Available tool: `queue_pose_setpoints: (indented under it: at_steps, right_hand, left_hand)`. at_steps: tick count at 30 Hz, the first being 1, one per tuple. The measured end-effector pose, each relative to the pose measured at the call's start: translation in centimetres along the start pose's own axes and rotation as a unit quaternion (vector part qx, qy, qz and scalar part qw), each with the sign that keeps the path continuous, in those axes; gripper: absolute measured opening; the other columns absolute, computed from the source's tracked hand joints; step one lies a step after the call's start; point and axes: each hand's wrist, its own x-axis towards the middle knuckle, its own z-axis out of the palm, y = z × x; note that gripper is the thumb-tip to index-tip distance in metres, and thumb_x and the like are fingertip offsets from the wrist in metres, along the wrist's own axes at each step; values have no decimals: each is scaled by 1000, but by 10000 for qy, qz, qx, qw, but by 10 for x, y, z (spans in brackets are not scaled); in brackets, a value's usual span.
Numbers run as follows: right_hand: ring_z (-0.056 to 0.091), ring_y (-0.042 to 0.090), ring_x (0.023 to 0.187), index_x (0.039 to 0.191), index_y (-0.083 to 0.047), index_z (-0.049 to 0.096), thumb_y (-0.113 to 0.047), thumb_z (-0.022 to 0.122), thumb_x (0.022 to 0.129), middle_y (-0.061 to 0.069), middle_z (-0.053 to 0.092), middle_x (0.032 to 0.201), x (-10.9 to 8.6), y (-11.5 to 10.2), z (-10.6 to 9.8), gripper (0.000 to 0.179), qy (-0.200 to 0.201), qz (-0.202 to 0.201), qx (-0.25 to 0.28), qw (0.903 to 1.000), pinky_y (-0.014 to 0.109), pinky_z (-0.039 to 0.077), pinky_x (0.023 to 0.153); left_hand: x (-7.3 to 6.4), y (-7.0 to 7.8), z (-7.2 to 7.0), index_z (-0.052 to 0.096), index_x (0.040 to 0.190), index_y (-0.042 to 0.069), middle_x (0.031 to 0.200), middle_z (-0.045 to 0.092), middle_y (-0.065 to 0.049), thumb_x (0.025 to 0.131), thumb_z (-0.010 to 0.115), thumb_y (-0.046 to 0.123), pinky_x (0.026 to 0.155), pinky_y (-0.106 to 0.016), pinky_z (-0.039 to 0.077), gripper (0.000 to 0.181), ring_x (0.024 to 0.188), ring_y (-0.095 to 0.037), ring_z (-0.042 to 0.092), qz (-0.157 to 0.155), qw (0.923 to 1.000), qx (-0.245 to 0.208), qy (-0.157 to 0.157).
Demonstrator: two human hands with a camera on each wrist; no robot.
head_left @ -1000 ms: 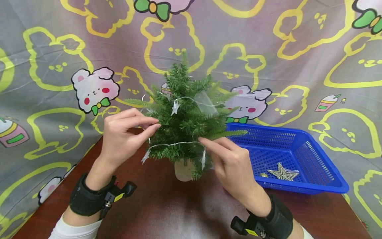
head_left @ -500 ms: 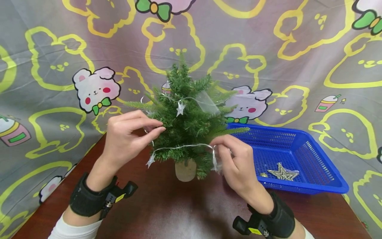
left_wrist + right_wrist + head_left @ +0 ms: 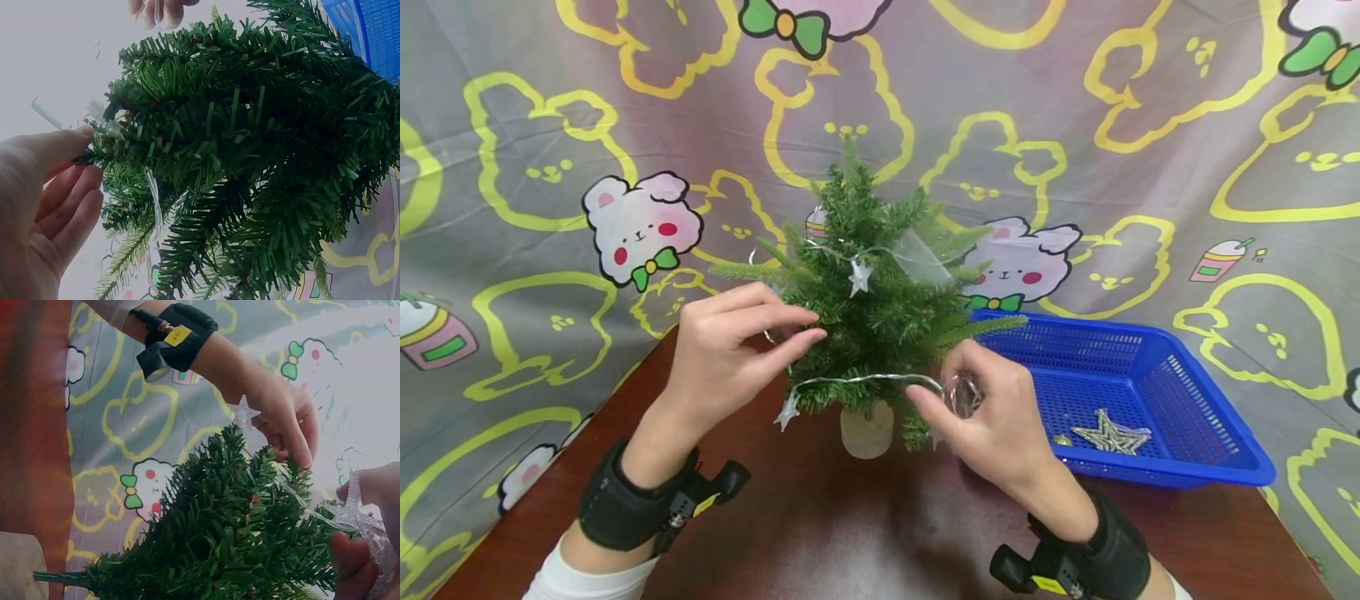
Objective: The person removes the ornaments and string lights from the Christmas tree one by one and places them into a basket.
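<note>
A small artificial Christmas tree [image 3: 880, 317] stands upright on a pale, rounded base [image 3: 867, 431]. Clear string lights [image 3: 865, 377] with star-shaped lamps run across its lower front and its upper part. My left hand [image 3: 730, 342] is at the tree's left side, thumb and forefinger pinching a branch tip [image 3: 100, 139]. At the lower right, my right hand [image 3: 996, 408] holds the bundled rest of the lights [image 3: 964, 393], the strand leading from it across the front. In the right wrist view, a star lamp [image 3: 353, 509] lies between the right thumb and fingers.
Right of the tree sits a blue plastic basket [image 3: 1206, 408] holding a glittery star [image 3: 1112, 432] and a small gold ball [image 3: 1062, 440]. A translucent strip [image 3: 922, 257] hangs on the upper right branches. Behind the brown table [image 3: 850, 533] is a patterned cloth [image 3: 700, 108].
My right hand has moved right and slightly down from the tree's front, with the bundle now showing in it. My left hand has shifted slightly right and down, and the treetop leans a little left.
</note>
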Motion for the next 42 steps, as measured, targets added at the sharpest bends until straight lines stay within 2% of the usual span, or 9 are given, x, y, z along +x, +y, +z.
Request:
queue_pose_setpoints:
  at_steps: [6,11,15,18,24,29,32,37,42]
  right_hand:
    - [45,0,51,75,-15,50,-6,74,80,-6,66,71,1,-2,-4,26,-244,181,574,9979,18,35,43]
    - [42,6,52,78,-14,52,-3,72,83,-4,57,69,4,-4,-9,23,-487,706,1138,9898,24,37,47]
    - [51,11,53,85,-10,56,-5,68,89,0,55,68,6,-4,-13,14,-867,1256,1709,9734,28,45,51]
    - [56,15,55,89,-7,57,-6,65,92,2,57,68,8,-4,-15,9,-1145,1621,2117,9570,32,49,49]
    - [57,14,59,96,-2,59,-5,62,94,0,58,71,8,-3,-17,4,-1288,1963,2849,9294,32,46,43]
    - [59,14,58,99,1,61,-1,60,95,-3,59,69,8,-1,-17,5,-1302,1842,3232,9191,33,50,48]
    - [61,16,55,100,-3,64,-2,58,96,-1,59,70,8,0,-19,7,-1334,1957,3463,9077,38,55,51]
    - [67,19,59,100,-10,68,-6,58,98,3,60,78,10,1,-21,11,-1371,2287,3631,8928,40,60,58]
    - [69,17,63,106,-5,66,-10,56,100,3,62,84,11,4,-21,13,-1456,2424,3710,8846,36,60,58]
  left_hand:
    - [2,-2,-3,80,96,8,77,72,-3,82,82,23,53,-17,42,21,64,-8,63,151,9999,30,8]
    - [5,-8,-8,79,101,6,83,74,-7,90,70,44,60,-14,46,40,66,-10,64,-22,9992,8,406]
    - [7,-16,-12,78,102,5,89,74,-11,90,72,29,69,-11,43,27,77,-13,64,-449,9937,-4,1022]
    - [6,-24,-15,78,104,6,96,73,-14,89,70,16,78,-13,43,19,87,-19,66,-855,9885,162,1238]
    - [1,-41,-20,75,110,4,108,71,-17,96,62,13,87,-18,41,22,100,-29,65,-1496,9827,671,860]
    - [-4,-52,-21,75,110,6,107,72,-15,99,60,17,84,-15,42,22,95,-4,62,-1657,9825,606,591]
    - [-7,-54,-21,76,110,9,104,74,-11,94,66,12,86,-13,43,19,95,9,59,-1587,9856,255,516]
    - [-7,-53,-21,76,110,10,102,75,-8,80,78,4,91,-16,46,31,100,4,63,-1203,9921,-229,287]
    - [-7,-53,-20,78,103,7,95,75,-9,78,80,1,86,-14,47,26,95,4,63,-990,9946,-229,210]
